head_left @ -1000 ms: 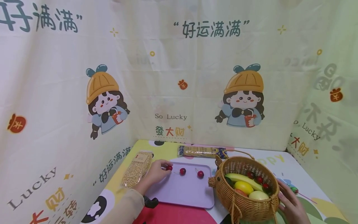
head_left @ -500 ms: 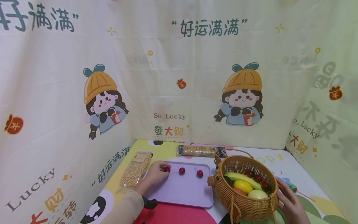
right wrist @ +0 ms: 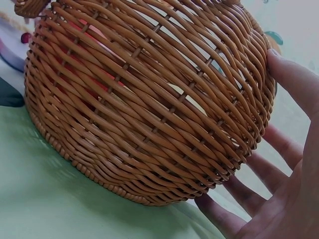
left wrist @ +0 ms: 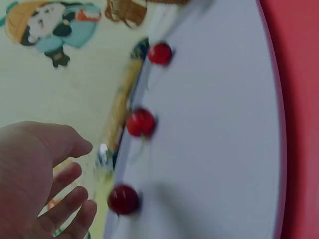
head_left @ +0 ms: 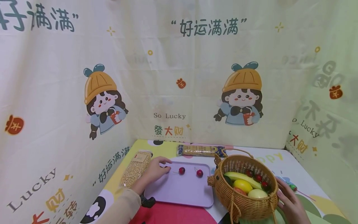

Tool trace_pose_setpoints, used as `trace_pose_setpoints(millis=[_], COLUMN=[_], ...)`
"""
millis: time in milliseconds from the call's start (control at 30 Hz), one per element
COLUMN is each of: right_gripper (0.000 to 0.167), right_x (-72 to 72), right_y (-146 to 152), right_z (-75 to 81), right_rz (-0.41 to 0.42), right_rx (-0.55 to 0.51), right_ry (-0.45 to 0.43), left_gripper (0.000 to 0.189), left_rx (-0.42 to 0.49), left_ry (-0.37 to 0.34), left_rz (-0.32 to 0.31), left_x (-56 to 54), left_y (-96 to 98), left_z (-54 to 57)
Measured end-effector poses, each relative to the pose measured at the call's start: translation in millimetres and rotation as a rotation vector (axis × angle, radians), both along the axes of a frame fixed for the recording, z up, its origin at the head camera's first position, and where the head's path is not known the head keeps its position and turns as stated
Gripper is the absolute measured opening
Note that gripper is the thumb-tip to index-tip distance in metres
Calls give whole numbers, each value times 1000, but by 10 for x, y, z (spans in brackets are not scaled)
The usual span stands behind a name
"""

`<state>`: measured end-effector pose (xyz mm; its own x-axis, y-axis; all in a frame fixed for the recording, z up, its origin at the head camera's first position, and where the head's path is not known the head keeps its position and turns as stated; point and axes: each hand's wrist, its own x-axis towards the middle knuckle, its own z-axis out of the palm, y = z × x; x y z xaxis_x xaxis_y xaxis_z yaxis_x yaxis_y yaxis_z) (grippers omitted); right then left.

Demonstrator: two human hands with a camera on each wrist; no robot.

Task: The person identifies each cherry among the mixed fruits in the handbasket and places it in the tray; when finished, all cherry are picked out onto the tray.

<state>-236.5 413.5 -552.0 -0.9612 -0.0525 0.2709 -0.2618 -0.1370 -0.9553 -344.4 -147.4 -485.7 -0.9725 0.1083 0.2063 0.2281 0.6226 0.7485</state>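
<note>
Three dark red cherries lie in a row along the far side of a lilac tray (head_left: pixel 181 193): a left one (left wrist: pixel 123 199), a middle one (head_left: pixel 182 170) and a right one (head_left: pixel 199 173). My left hand (head_left: pixel 153 170) hovers by the tray's far left corner, thumb and fingers apart, nothing between them; in the head view its fingers mostly hide the left cherry. On the right stands a brown wicker basket (head_left: pixel 246 207) with a pig-like snout. My right hand (head_left: pixel 292 203) rests against its right side, with thumb and spread fingers (right wrist: pixel 259 172) touching the weave.
Inside the basket are a banana (head_left: pixel 246 178), a lemon (head_left: pixel 242 186), a pale round fruit (head_left: pixel 258 193) and several cherries. A bag of pale kernels (head_left: pixel 134 172) lies left of the tray. Behind it is a long pack that looks like noodles (head_left: pixel 199 150). Printed cloth walls enclose the table.
My left hand's fingers have let go of the left cherry and spread apart, drawing slightly up and left; the cherry stays on the tray. My right hand stays on the basket.
</note>
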Motion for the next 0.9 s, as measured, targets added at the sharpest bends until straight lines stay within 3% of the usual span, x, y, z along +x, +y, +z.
trace_pose_setpoints(millis=[167, 300, 500, 733, 900], right_gripper=[54, 54, 55, 55, 56], right_x=[-5, -3, 9, 12, 12], right_y=[-9, -10, 6, 9, 0], right_z=[-1, -2, -5, 5, 2], right_rz=[9, 10, 29, 35, 42], right_rx=[-7, -12, -20, -23, -27], right_ry=[22, 25, 40, 41, 50], left_gripper=[20, 22, 23, 27, 29], left_rx=[61, 147, 236, 288, 252], left_ry=[23, -5, -51, -44, -16], left_rz=[-124, -233, -346, -505, -560], left_x=[103, 237, 419, 467, 443], left_y=[199, 434, 871, 1396, 1695], left_z=[91, 177, 397, 690, 823])
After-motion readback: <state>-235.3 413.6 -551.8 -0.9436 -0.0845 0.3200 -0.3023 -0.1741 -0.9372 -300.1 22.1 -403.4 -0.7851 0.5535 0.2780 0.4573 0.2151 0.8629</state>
